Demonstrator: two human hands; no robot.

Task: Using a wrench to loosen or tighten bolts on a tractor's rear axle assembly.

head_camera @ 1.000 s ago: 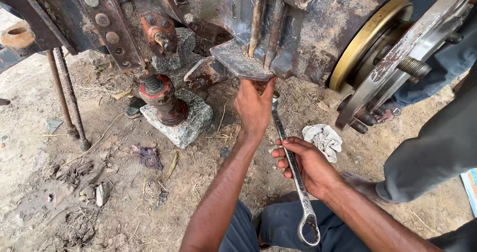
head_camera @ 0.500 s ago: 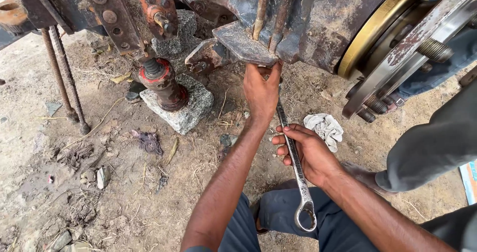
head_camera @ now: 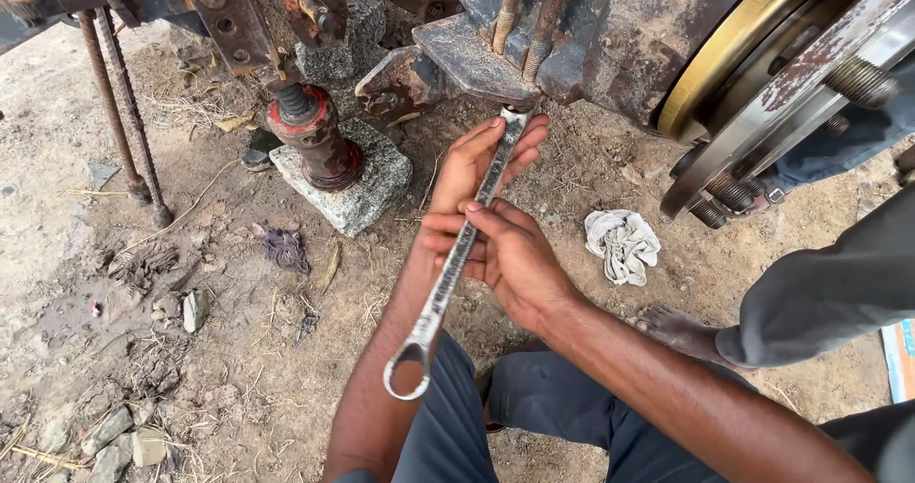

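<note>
A long steel ring spanner [head_camera: 456, 259] runs from near my lap up to the underside of a rusty vehicle chassis [head_camera: 591, 35]. Its top end sits at a flat metal plate [head_camera: 472, 59] with two threaded rods through it. My right hand [head_camera: 510, 254] grips the spanner's shaft at the middle. My left hand [head_camera: 481, 159] lies behind the upper part of the shaft, fingers extended and touching it near the top end. The spanner's lower ring hangs free above my knee.
A red-brown jack [head_camera: 315, 135] stands on a stone block [head_camera: 357, 192] to the left. A crumpled white rag [head_camera: 624, 245] lies on the dirt at right. Another person's grey trouser leg [head_camera: 820, 292] and bare foot [head_camera: 679, 329] are at right. A wheel hub [head_camera: 762, 83] with studs is upper right.
My left hand has dropped from the metal plate onto the spanner. My right hand has raised the spanner so its top end now reaches the plate.
</note>
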